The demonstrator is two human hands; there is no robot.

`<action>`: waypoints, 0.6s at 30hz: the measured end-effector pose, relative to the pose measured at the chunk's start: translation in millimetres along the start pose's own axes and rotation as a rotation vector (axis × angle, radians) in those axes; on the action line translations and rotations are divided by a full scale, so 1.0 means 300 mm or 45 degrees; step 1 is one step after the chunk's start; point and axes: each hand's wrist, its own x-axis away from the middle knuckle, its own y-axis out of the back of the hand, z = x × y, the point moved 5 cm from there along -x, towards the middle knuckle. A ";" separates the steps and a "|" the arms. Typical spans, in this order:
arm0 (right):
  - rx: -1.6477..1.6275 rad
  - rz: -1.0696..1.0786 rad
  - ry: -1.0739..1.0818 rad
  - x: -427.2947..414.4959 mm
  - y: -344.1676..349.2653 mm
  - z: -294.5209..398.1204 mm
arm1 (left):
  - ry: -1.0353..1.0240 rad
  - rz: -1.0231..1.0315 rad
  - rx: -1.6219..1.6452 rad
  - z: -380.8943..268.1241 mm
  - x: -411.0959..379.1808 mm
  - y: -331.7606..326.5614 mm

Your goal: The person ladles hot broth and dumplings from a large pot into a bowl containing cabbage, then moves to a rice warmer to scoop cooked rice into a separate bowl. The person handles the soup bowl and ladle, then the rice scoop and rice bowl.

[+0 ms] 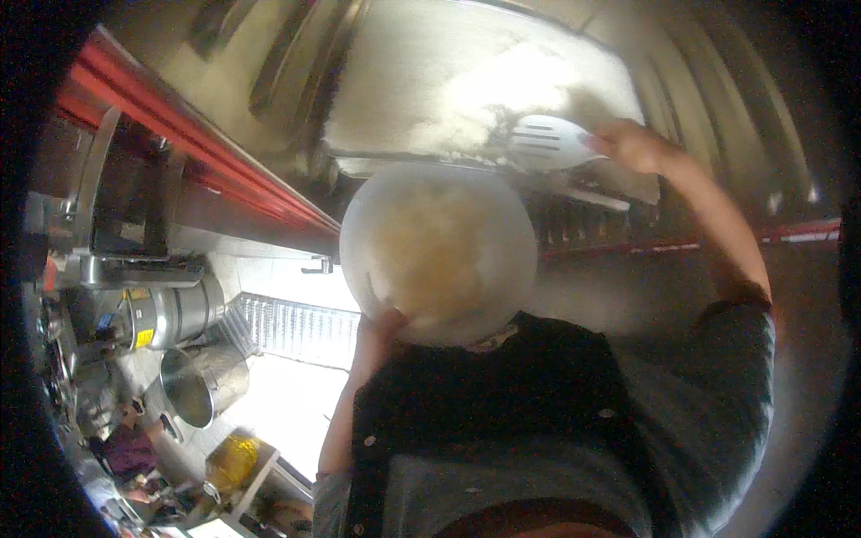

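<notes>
My left hand [385, 329] grips the near rim of a round, whitish bowl or plate [514, 249] close to my chest. Blurred pale-yellow food [430, 249] lies in it. Beyond it, my right hand [632, 144] holds a white slotted spoon or turner [548, 141] by its handle end. The slotted head points left over the near right part of a wide rectangular metal pan or cooking surface [397, 87]. Strong glare hides much of what is on that surface.
A red-edged counter or shelf [202, 165] runs along the left. On the floor side stand a steel keg-like drum [185, 313], a big open metal pot [229, 376] and a container of yellow liquid [232, 460]. Ribbed metal panels [726, 101] lie at the upper right.
</notes>
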 end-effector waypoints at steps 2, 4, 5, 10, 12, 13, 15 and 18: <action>-0.118 -0.066 0.251 -0.116 -0.034 0.074 | 0.491 -0.071 0.864 0.003 0.013 0.005; -0.339 -0.067 0.283 -0.192 -0.091 0.170 | 0.687 -0.134 1.358 -0.037 0.019 -0.012; -0.452 -0.067 0.293 -0.206 -0.105 0.209 | 0.651 -0.166 1.407 -0.071 0.018 -0.012; -0.477 -0.258 0.199 -0.166 -0.117 0.255 | 0.575 -0.177 1.206 -0.058 0.020 0.006; -0.491 -0.394 0.189 -0.135 -0.135 0.226 | 0.540 -0.222 1.338 -0.116 0.030 0.019; -0.478 -0.434 0.172 -0.106 -0.139 0.225 | 0.527 -0.242 1.376 -0.130 0.030 0.025; -0.402 -0.521 0.133 -0.048 -0.135 0.235 | 0.449 -0.233 1.169 -0.105 0.024 0.033; -0.190 -0.734 0.112 0.027 -0.123 0.261 | 0.212 -0.162 0.610 0.011 0.014 0.030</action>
